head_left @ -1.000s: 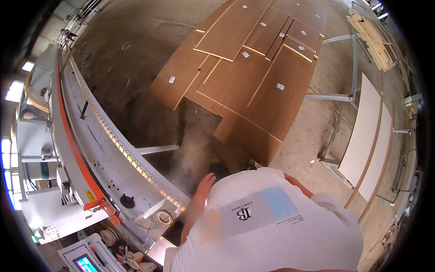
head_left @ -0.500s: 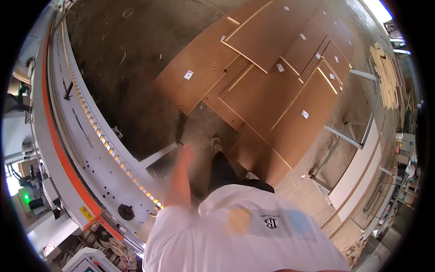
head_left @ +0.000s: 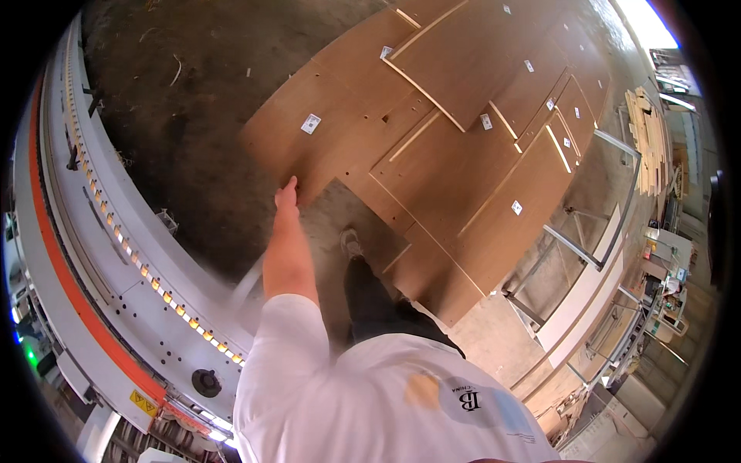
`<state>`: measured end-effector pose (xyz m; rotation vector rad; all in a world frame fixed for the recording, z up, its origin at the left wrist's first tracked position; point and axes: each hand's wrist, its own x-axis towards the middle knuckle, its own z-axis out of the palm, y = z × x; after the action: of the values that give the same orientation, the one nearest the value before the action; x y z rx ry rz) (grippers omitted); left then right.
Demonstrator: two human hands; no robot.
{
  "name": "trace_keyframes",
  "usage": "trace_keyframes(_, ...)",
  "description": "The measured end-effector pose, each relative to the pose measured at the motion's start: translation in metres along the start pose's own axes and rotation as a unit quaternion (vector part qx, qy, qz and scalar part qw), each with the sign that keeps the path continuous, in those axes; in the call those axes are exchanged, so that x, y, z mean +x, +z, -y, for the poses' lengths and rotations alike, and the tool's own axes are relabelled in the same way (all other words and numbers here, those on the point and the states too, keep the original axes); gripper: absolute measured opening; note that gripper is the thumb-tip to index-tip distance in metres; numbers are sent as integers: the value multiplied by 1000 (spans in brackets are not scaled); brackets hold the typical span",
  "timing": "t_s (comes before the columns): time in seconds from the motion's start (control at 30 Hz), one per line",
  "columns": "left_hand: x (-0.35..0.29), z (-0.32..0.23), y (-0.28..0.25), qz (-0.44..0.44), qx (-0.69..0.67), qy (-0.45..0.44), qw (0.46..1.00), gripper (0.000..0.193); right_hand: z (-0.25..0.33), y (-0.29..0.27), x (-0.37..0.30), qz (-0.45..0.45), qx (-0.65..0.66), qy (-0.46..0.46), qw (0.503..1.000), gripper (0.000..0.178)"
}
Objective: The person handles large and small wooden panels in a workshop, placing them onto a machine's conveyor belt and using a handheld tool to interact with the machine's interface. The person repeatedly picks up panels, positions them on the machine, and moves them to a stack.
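Note:
My left hand point(head_left: 286, 193) reaches forward from the white sleeve, its visible fingers stretched out with nothing seen in them. It is nearest to the close left corner of a brown wood panel point(head_left: 340, 96); whether it touches that edge I cannot tell. Several such panels lie on and beside one another, with pale edge strips and small white labels point(head_left: 311, 123). No part of my right hand shows.
A long white machine with an orange band point(head_left: 72, 274) and a row of rollers runs along my left. Metal frames point(head_left: 573, 245) stand at the right, near stacked pale boards point(head_left: 644, 143). My shoe point(head_left: 351, 241) is on the concrete floor beside the panels.
My left arm has stretched further forward, and the hand is now up by the panel corner. The view has shifted, with the machine lying further left.

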<state>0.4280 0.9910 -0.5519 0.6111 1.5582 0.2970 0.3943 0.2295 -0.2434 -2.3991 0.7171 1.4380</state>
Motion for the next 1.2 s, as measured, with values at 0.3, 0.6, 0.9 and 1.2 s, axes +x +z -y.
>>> trace_keyframes(0.3, -16, -14, -16, 33, 20, -18, 999, 58, -14, -10, 0, -6, -36, -20, 999, 38)
trace_keyframes(0.6, -97, -68, -3, 116, -48, 113, 986, 35, -29, -18, 36, -13, -71, -93, 993, 38)
trace_keyframes(0.9, -298, 7, -98, 55, -100, 191, 975, 30, 92, -72, 94, 15, -39, -326, 945, 45)
trace_keyframes(1.2, -535, 204, -263, 106, -221, 228, 942, 19, 253, -31, -1, 207, -35, -490, 846, 59)
